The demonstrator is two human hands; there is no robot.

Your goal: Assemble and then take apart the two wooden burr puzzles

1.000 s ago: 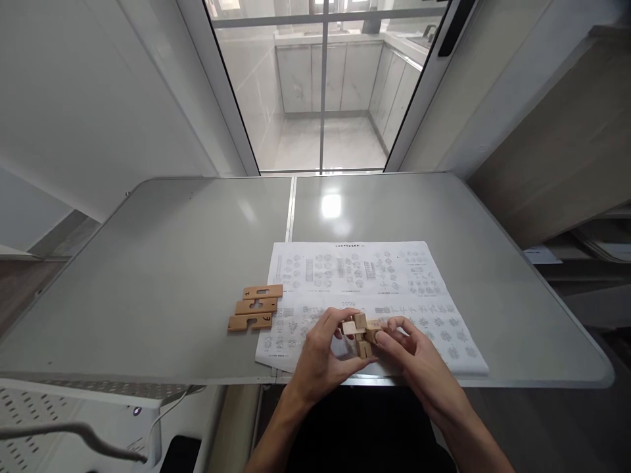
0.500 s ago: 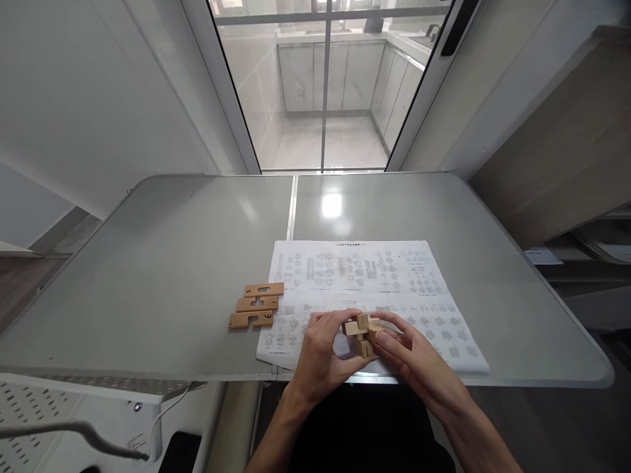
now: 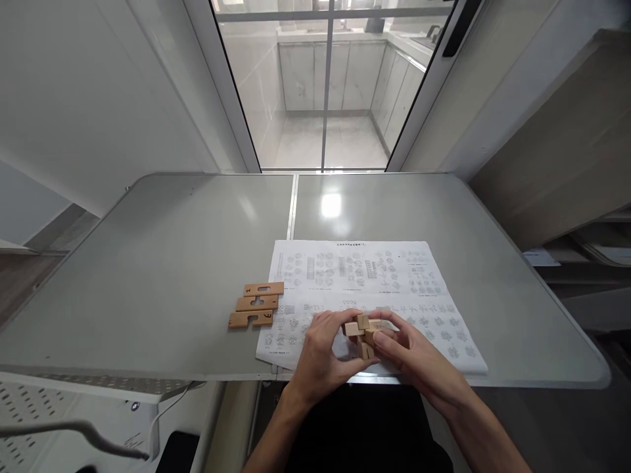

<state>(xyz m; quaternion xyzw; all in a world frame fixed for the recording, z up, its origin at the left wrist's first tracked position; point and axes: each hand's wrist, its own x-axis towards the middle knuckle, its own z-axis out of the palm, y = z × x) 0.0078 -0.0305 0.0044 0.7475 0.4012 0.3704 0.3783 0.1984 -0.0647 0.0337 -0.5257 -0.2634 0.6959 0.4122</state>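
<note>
Between my two hands is a wooden burr puzzle (image 3: pixel 363 322) of pale interlocking blocks, held above the near part of a printed sheet. My left hand (image 3: pixel 323 348) grips it from the left, index finger at the top and thumb under its lower block. From the right, my right hand (image 3: pixel 411 348) pinches a block with thumb and fingers. The sheet (image 3: pixel 325 253) carries small diagrams of assembled shapes. Left of the hands, three flat brown wooden pieces with cut-outs, the nearest one (image 3: pixel 236 320) marked with a number, lie partly over the sheet's left edge.
The grey folding table (image 3: pixel 148 263) has a seam down its middle. A glass door (image 3: pixel 300 92) stands beyond its far edge. At lower left are a white perforated unit (image 3: pixel 73 407), a cable and a black phone (image 3: pixel 178 452). Shelves (image 3: pixel 591 249) stand to the right.
The puzzle's blocks sit slightly closer together, and my right thumb and fingers have shifted a little left against it. My left hand keeps its grip almost unchanged.
</note>
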